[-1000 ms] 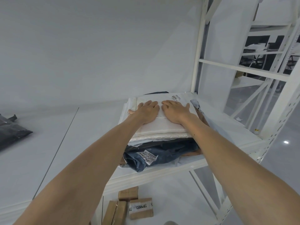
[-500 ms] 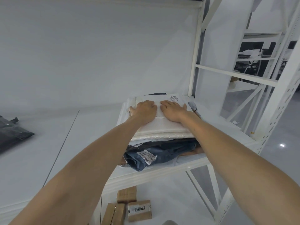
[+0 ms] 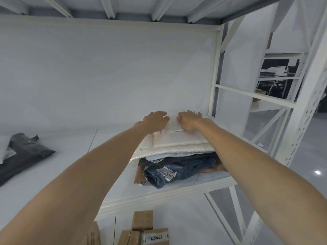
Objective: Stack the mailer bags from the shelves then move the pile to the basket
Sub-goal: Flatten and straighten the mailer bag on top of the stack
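the fingers [image 3: 161, 114] of the left hand [image 3: 154, 121] and the fingers [image 3: 180, 117] of the right hand [image 3: 190, 121] lie bent, side by side, on the top white mailer [image 3: 177, 142]. i cannot tell whether they hook its far edge. that mailer caps the pile, above a dark blue bag [image 3: 182, 171], on the white shelf [image 3: 159, 197]. a dark grey bag [image 3: 26, 152] lies well apart to the left, and cardboard boxes [image 3: 142, 220] sit below.

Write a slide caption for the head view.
Left hand and right hand rest atop the stack of mailer bags on a white shelf.
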